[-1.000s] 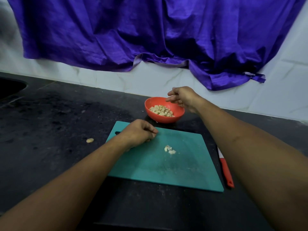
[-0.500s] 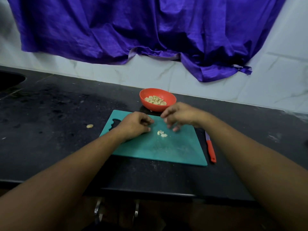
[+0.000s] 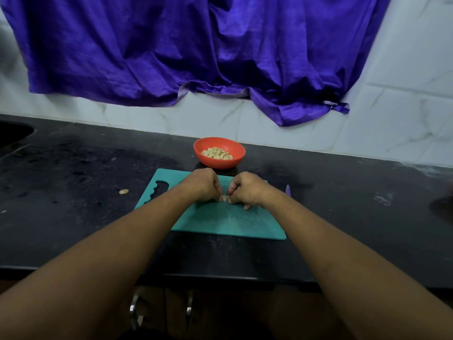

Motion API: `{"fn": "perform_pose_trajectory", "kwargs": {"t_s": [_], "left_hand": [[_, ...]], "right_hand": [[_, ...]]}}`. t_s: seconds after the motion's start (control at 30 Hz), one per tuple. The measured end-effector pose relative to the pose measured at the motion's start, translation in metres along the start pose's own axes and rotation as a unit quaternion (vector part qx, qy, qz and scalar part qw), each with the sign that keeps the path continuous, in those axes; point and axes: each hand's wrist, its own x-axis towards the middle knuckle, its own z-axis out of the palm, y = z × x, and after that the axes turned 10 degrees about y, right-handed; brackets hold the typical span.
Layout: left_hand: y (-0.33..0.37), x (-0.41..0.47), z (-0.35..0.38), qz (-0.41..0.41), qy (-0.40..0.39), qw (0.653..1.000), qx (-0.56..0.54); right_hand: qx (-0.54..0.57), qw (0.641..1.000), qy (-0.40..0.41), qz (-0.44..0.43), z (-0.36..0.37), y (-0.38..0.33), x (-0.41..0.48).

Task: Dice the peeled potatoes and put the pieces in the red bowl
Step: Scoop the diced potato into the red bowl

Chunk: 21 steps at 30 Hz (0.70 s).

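Both hands are low on the green cutting board, which lies on the black worktop a little below the middle of the frame. The left hand and the right hand face each other knuckles up, and their curled fingertips meet over a few loose potato pieces on the upper half of the board. Each grip is closed, with the fingers bent in around that small pale heap. The fingers hide most of the pieces, so each hand seems to be pinching them rather than only touching them. Just above the hands, past the board's far edge, the red bowl stands on the worktop, near the white tiled wall. It holds a mound of diced potato and nothing touches it. To the right of the board, just beside its edge, the tip of a knife shows above the right forearm, and the rest of it is covered. One stray bit of potato lies on the worktop to the left of the board, well apart from it. A purple cloth hangs over the wall across the top of the frame. The dark edge of a sink shows at the far left, and two metal cabinet handles sit under the worktop at the bottom.
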Motion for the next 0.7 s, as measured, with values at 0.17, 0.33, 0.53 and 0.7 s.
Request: {"fn": "perform_pose_trajectory", "kwargs": {"t_s": [0.17, 0.33, 0.53, 0.7], "left_hand": [[0.006, 0.003, 0.002, -0.012, -0.013, 1.0, -0.004], [0.01, 0.006, 0.003, -0.037, -0.028, 0.999, -0.013], [0.013, 0.005, 0.001, -0.058, -0.048, 0.997, -0.028], [0.012, 0.001, -0.002, -0.075, -0.045, 0.994, -0.072]], "right_hand": [[0.008, 1.0, 0.0, 0.02, 0.003, -0.002, 0.005], [-0.002, 0.999, 0.012, 0.049, 0.006, -0.009, 0.008], [-0.046, 0.996, 0.01, 0.074, 0.007, -0.026, 0.011], [-0.055, 0.996, -0.017, 0.063, 0.005, -0.029, 0.008]]}}
